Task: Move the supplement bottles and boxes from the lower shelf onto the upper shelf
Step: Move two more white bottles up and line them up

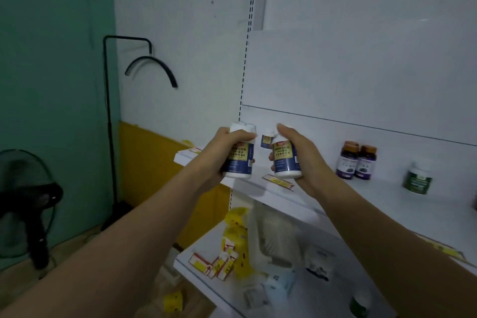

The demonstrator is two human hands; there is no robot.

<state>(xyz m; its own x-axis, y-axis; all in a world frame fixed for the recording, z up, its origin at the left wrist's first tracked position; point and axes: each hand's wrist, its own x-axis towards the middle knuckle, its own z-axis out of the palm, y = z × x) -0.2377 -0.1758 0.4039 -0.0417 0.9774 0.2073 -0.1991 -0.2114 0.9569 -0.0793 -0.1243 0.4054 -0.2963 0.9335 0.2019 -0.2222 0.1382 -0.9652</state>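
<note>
Motion blur is smearing most of the lower shelf [191, 257] at about 6 o'clock. A white mesh basket [273, 235] and a pale blue-and-white box [281, 284] are showing there only as soft shapes. A white-capped green bottle [360, 303] is being cut off by the bottom edge. Both forearms are running out of the frame, at 7 and 5 o'clock.

At the centre, the left hand [224, 148] is wrapping its fingers round a white supplement bottle [238, 160], covering the left part of its label. The right hand [300, 153] is gripping a matching bottle [284, 160] from the right, its fingers mostly hiding the cap. Both bottles are hovering just over the front edge of the upper shelf [387, 196], near its left end. Between the hands a third bottle [266, 139] of the same kind is peeking out at the back of the upper shelf, largely hidden.

Toward 3 o'clock two purple-labelled bottles [356, 161] with brown caps are standing side by side, touching. A dark green bottle [416, 178] is standing apart to their right, its label too blurred to read.

The held bottles are wearing navy labels with a gold panel of Chinese characters. "DHA" is reading clearly on the right one, with a small red logo sitting above it. Yellow price tags [214, 263] are lying on the lower shelf, their handwritten figures not legible.
</note>
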